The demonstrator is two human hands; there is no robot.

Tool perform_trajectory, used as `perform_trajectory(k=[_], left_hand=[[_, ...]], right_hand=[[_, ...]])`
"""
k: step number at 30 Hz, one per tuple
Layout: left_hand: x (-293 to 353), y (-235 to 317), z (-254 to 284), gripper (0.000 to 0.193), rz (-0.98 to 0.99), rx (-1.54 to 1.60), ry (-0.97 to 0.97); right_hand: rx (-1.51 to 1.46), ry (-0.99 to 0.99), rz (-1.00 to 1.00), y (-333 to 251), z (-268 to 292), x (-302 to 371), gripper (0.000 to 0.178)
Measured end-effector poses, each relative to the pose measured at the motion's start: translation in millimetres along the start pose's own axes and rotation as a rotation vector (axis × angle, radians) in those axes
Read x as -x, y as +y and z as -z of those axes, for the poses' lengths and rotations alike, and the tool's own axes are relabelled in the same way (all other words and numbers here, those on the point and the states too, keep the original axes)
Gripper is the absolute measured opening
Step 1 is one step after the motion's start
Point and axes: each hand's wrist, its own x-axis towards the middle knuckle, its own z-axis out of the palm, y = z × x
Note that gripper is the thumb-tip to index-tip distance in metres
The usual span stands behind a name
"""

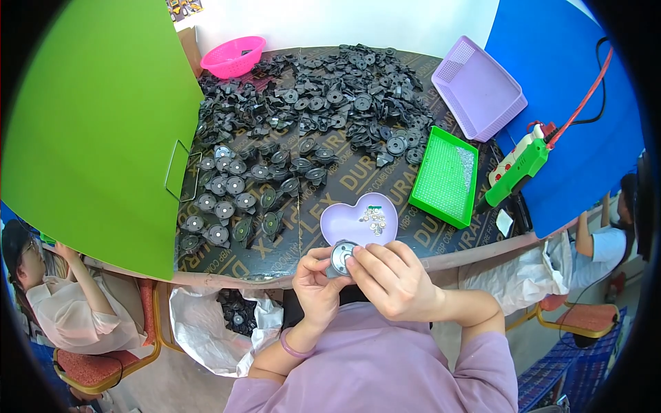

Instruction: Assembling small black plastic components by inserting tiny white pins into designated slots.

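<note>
In front of my chest, my left hand (318, 288) grips a black round plastic part (340, 257) by its edge, its grey disc face turned up. The fingers of my right hand (394, 281) are closed together, their tips pressed to the disc's right side; whatever they may pinch is hidden. Just beyond my hands lies a lilac heart-shaped bowl (339, 221) with several small silvery metal pieces (375, 220) in it. To the left on the table, several similar black parts (224, 209) with pale centres lie in loose rows.
A big heap of black parts (330, 96) covers the table's far side, near a pink basket (234, 58). On the right are a lilac basket (475, 96), a green tray (446, 179) with small pieces, and a green-handled tool (516, 175). Coloured panels flank the table; people sit beyond both.
</note>
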Motion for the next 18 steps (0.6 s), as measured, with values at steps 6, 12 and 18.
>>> perform_trajectory(k=[6, 12, 18], left_hand=[[0, -5, 5, 0.032, 0.011, -0.030, -0.008], [-4, 4, 7, 0.026, 0.062, -0.059, 0.022], [-23, 15, 27, 0.020, 0.116, -0.162, 0.116]], right_hand=[[0.049, -0.033, -0.014, -1, -6, 4, 0.034], [0.103, -0.049, -0.002, -3, -21, 3, 0.031], [-0.038, -0.054, -0.015, 12, -52, -17, 0.028]])
